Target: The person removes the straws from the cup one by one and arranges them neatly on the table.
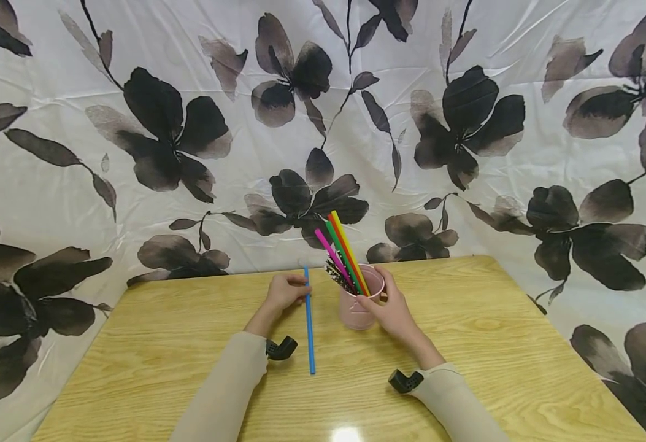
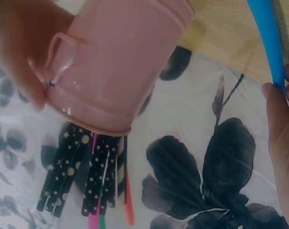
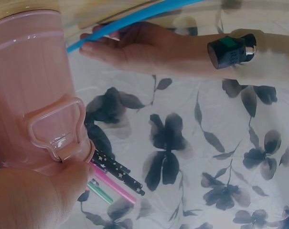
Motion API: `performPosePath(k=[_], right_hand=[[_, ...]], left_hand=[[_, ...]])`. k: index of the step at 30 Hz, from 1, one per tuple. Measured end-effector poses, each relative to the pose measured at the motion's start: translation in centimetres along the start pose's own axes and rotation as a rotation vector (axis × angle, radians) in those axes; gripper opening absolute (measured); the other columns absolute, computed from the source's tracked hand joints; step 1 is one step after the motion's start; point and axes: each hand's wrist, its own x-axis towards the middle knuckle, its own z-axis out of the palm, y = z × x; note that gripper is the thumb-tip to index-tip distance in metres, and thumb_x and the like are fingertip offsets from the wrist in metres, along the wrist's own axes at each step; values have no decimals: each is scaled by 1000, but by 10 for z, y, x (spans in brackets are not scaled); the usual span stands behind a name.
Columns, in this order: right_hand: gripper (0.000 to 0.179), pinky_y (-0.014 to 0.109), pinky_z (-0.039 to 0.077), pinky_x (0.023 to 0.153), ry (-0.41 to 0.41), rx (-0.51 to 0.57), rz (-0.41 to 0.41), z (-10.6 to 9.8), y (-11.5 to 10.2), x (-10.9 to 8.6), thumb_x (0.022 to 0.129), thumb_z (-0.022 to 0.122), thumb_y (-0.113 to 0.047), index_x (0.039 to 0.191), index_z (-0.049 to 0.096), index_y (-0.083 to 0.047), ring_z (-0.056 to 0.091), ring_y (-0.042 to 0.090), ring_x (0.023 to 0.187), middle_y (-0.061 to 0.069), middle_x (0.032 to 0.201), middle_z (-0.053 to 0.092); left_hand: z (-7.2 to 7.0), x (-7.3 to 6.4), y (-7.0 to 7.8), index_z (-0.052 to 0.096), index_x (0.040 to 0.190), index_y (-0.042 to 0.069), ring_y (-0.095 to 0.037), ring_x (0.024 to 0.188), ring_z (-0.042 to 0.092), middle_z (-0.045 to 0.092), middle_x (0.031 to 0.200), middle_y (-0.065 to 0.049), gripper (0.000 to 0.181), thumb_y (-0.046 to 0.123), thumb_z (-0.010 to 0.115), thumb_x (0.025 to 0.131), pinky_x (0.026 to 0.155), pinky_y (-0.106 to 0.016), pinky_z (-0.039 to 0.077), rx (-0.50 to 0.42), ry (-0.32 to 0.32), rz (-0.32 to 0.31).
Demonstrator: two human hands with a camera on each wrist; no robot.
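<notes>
My left hand [image 1: 288,291] pinches a long blue drinking straw [image 1: 310,334] near its far end, between thumb and fingers. The straw runs toward me, low over the table or lying on it; I cannot tell which. To its right, my right hand [image 1: 391,307] grips a small pink bucket [image 1: 356,316] at the rim, thumb on the near side. Its wire handle [image 3: 56,126] shows in the right wrist view. Out of the bucket lean yellow, red, green and magenta straws [image 1: 338,252], tilted left. Several black patterned straws [image 2: 99,174] stand among them, some dotted, some starred.
The bucket stands on a light wooden table [image 1: 179,344]. Behind the table hangs a white cloth [image 1: 367,166] with dark flowers. Each wrist carries a black camera mount, the left [image 1: 281,348] close to the straw's near half and the right [image 1: 405,381] below the bucket.
</notes>
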Motion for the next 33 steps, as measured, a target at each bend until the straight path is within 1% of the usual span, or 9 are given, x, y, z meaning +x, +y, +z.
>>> performPosePath(k=[4,7,11,13,18,21,25,28,33], right_hand=[[75,46,37,87,5,3,0,0,0,-1,78,67,-27,137,23,-11,41,31,113,16,128,39],[76,46,36,88,0,8,3,0,-1,-2,78,67,-26,137,23,-8,40,32,113,17,128,39],[75,47,36,88,-7,11,3,1,0,-2,79,67,-26,137,22,-10,40,33,112,18,128,39],[75,47,37,87,-7,11,3,1,0,-1,79,66,-25,137,22,-11,41,33,112,18,128,38],[74,47,38,87,-9,2,2,0,-1,0,80,65,-26,137,20,-13,42,33,111,17,128,38],[74,47,38,87,-9,3,4,-1,-2,1,79,65,-26,137,21,-13,42,33,111,17,128,38],[75,46,39,86,-8,-5,4,-1,-2,0,79,66,-27,137,21,-13,43,33,110,17,128,38],[75,45,40,86,-12,-6,6,-1,-2,0,79,65,-27,137,20,-13,43,34,109,17,129,37],[74,45,40,85,-20,-1,19,-2,-3,-1,79,66,-29,137,21,-17,43,34,110,16,129,37]], left_hand=[[2,0,2,63,95,-4,-17,55,60,64,76,-11,27,3,71,70,47,-25,48,13,0,-19],[2,-2,5,64,94,-3,-15,55,60,64,76,-10,27,4,73,69,47,-25,49,36,10,-51],[2,-4,9,65,94,-3,-16,56,61,64,76,-10,28,6,73,68,50,-26,50,54,34,-91],[3,-6,12,65,94,-3,-16,56,61,63,76,-11,28,7,73,68,51,-27,51,67,51,-108],[7,-2,13,67,87,-1,-16,54,61,63,72,-11,25,8,76,65,52,-28,51,92,119,-141],[9,-1,12,67,83,1,-15,52,61,63,69,-10,23,10,77,64,50,-27,50,120,158,-146],[13,-3,13,68,79,4,-15,50,61,63,67,-8,20,12,77,63,47,-25,49,194,190,-138],[14,-5,15,68,76,4,-15,48,60,62,67,-9,17,11,77,63,46,-25,49,225,197,-124],[16,-8,15,68,77,2,-16,47,60,62,68,-10,16,9,76,64,45,-25,49,214,192,-98]])
